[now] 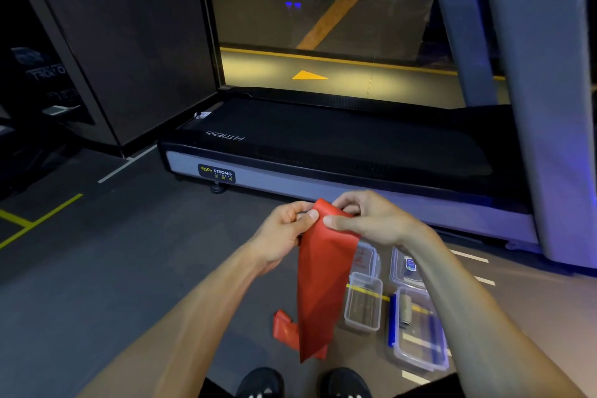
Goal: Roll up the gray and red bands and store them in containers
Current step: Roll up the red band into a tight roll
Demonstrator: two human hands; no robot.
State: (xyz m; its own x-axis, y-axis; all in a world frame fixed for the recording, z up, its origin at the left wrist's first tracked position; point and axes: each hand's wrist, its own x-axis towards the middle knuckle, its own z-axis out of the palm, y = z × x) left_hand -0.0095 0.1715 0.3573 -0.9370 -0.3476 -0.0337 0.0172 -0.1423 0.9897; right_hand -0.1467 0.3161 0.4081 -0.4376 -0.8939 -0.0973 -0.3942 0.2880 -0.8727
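Both hands hold the top edge of a flat red elastic band (323,275) in front of the person, above a dark gym floor (97,268). The left hand (284,236) pinches its left corner between thumb and fingers; the right hand (371,220) pinches the right corner. The band hangs down, its lower end crumpled on the floor near two black shoes (261,383). Just right of it lie a small clear plastic container (363,302), and a larger clear container (420,333) holding a rolled gray band (405,310). A black treadmill (323,145) stands beyond.
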